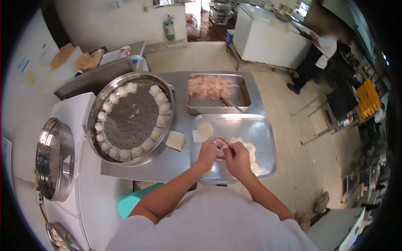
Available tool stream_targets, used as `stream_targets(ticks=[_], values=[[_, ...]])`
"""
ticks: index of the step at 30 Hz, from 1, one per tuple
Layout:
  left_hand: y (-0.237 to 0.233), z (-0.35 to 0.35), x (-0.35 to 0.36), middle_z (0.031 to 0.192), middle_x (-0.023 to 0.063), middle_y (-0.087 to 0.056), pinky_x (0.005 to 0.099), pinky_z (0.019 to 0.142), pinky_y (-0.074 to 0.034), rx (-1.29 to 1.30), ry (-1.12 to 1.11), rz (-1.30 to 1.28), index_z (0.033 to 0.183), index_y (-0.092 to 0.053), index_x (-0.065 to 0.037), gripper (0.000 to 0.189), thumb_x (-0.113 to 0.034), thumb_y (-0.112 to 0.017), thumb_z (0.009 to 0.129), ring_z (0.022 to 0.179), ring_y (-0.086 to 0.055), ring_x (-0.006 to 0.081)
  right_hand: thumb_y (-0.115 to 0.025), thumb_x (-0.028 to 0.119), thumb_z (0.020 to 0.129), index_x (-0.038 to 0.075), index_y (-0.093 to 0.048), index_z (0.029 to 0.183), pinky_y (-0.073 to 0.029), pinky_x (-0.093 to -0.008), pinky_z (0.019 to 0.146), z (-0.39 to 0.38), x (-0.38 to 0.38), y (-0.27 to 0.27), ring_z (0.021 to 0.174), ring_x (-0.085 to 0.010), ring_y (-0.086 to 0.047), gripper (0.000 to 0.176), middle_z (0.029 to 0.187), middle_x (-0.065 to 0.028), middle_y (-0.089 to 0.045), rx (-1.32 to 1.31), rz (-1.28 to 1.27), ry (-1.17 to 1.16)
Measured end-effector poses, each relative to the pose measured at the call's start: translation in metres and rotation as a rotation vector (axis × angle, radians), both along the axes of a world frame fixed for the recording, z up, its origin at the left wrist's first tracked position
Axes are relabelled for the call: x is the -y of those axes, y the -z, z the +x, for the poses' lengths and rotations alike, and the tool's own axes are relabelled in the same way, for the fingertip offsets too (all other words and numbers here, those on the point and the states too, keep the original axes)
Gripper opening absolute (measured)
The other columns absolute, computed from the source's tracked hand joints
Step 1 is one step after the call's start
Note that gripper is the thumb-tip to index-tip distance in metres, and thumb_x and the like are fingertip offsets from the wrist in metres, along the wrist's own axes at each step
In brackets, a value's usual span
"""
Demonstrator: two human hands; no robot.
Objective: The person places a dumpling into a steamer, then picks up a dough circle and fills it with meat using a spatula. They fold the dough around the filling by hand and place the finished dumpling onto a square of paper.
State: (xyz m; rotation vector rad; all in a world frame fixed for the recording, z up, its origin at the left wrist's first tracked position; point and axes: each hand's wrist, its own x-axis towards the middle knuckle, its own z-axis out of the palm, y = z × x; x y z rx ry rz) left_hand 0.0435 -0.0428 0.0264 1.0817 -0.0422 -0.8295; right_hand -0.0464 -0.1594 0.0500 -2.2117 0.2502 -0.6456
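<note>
Over the metal tray [266, 125], my left hand [208, 154] cups a dumpling [220, 151] with its wrapper gathered up. The fingers of my right hand [238, 158] pinch the same wrapper's edge; its inside is mostly covered by my fingers. Flat round dough wrappers [250, 147] lie overlapping to the right of my hands. One more round wrapper [205, 130] rests on a white paper square at the tray's left. Behind stands a deep pan [247, 90] of pinkish minced filling [209, 86], with a utensil [230, 104] leaning in it.
To the left, a round perforated steamer [130, 119] holds a ring of pleated dumplings on paper squares. A stack of paper squares [176, 140] lies beside it. Another steamer [54, 159] stands farther left. A co-worker [320, 52] is at the back right, near a white counter [268, 37].
</note>
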Motion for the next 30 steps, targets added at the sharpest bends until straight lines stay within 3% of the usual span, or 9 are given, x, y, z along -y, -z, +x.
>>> stream_targets(ticks=[7,9,12,14,16,19,22,30], values=[[0.031,0.01,0.0,0.113,0.0132,-0.066,0.0423,0.074,-0.066,0.219,-0.003,0.075,0.111,-0.068,0.002,0.033,-0.006,-0.04,0.095,0.092,-0.067,0.0219,-0.069,0.004,0.091,-0.003,-0.068,0.091,-0.049,-0.0368,0.06,0.007,-0.008,0.007,0.067,-0.0239,-0.063,0.006,0.079,-0.0137,-0.063,0.01,0.069,-0.038],[0.042,0.015,-0.003,0.108,0.0123,-0.066,0.0382,0.072,-0.064,0.241,-0.009,0.076,0.113,-0.068,0.001,0.033,-0.008,-0.041,0.097,0.09,-0.068,0.0208,-0.069,0.004,0.092,-0.003,-0.068,0.091,-0.049,-0.0366,0.061,0.005,-0.007,0.01,0.068,-0.0234,-0.063,0.007,0.079,-0.0136,-0.064,-0.006,0.085,-0.039],[0.005,0.001,-0.003,0.095,0.0098,-0.068,0.0313,0.065,-0.059,0.101,-0.13,0.02,0.115,-0.067,-0.001,0.033,-0.013,-0.041,0.099,0.088,-0.069,0.0187,-0.07,0.007,0.093,-0.003,-0.068,0.092,-0.05,-0.0366,0.063,0.007,-0.005,0.015,0.069,-0.0236,-0.063,0.01,0.08,-0.0145,-0.064,-0.016,0.098,0.009],[0.022,0.001,0.0,0.084,0.0072,-0.066,0.0285,0.057,-0.054,0.217,-0.149,0.031,0.113,-0.066,-0.002,0.029,-0.021,-0.045,0.104,0.079,-0.068,0.0164,-0.07,0.012,0.094,-0.004,-0.069,0.093,-0.051,-0.0368,0.064,0.004,-0.005,0.009,0.07,-0.0245,-0.064,0.015,0.082,-0.016,-0.067,-0.062,0.156,0.037],[0.011,-0.001,-0.001,0.078,0.0041,-0.064,0.0269,0.049,-0.048,0.304,-0.128,0.129,0.103,-0.066,-0.003,0.033,-0.031,-0.049,0.108,0.065,-0.063,0.0127,-0.069,0.013,0.095,-0.004,-0.07,0.095,-0.053,-0.0381,0.066,0.005,-0.008,0.008,0.073,-0.027,-0.068,0.016,0.081,-0.0179,-0.069,-0.054,0.226,0.032],[0.013,-0.008,0.006,0.074,0.0019,-0.061,0.0263,0.044,-0.043,0.244,-0.219,0.134,0.094,-0.065,-0.004,0.042,-0.04,-0.049,0.109,0.056,-0.057,0.0099,-0.069,0.013,0.095,-0.004,-0.069,0.095,-0.054,-0.0382,0.066,-0.002,-0.013,-0.006,0.074,-0.0285,-0.07,0.016,0.085,-0.0183,-0.07,-0.096,0.294,0.023],[0.014,-0.011,0.009,0.072,0.0019,-0.06,0.0259,0.041,-0.041,0.329,-0.231,0.143,0.09,-0.066,-0.005,0.045,-0.04,-0.046,0.11,0.055,-0.056,0.0085,-0.07,0.012,0.094,-0.004,-0.069,0.096,-0.054,-0.038,0.065,-0.006,-0.012,-0.002,0.073,-0.0289,-0.069,0.016,0.086,-0.0187,-0.07,-0.055,0.293,0.021],[0.011,-0.017,0.008,0.073,0.0025,-0.06,0.0306,0.066,-0.047,0.728,-0.227,0.212,0.088,-0.063,-0.002,0.038,-0.032,-0.051,0.108,0.072,-0.056,0.0112,-0.07,0.011,0.093,-0.004,-0.068,0.093,-0.054,-0.0402,0.067,-0.018,-0.008,0.001,0.074,-0.0309,-0.068,0.015,0.084,-0.0194,-0.069,-0.018,0.195,0.043]])
